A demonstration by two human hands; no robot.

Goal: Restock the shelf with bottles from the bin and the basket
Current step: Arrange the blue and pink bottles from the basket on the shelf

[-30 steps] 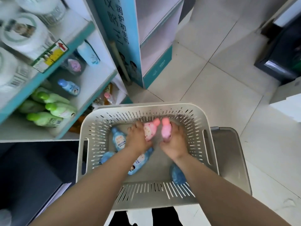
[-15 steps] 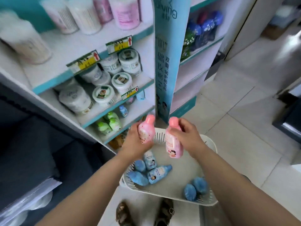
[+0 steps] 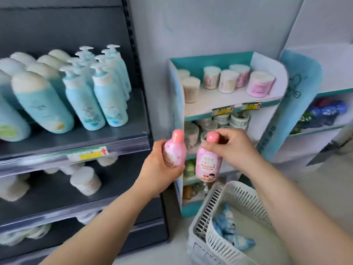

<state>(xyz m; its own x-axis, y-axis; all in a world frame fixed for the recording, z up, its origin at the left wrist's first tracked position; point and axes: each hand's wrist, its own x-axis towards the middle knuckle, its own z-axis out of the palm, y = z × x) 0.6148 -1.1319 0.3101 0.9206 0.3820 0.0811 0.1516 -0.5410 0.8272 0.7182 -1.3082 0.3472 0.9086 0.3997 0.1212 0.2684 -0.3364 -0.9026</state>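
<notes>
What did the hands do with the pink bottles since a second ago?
Both hands lifted them up out of the basket, in front of the shelf. The left hand holds the left pink bottle round its body; the right hand pinches the right pink bottle near its cap. Neither hand let go. The blue bottles stayed lying in the basket.

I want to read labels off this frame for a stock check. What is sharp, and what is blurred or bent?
Head view: the left pink bottle and right pink bottle are sharpest, print barely legible; the pump bottles on the dark shelf are motion-smeared; straight edges lean from wide-angle distortion; lighting is soft.
</notes>
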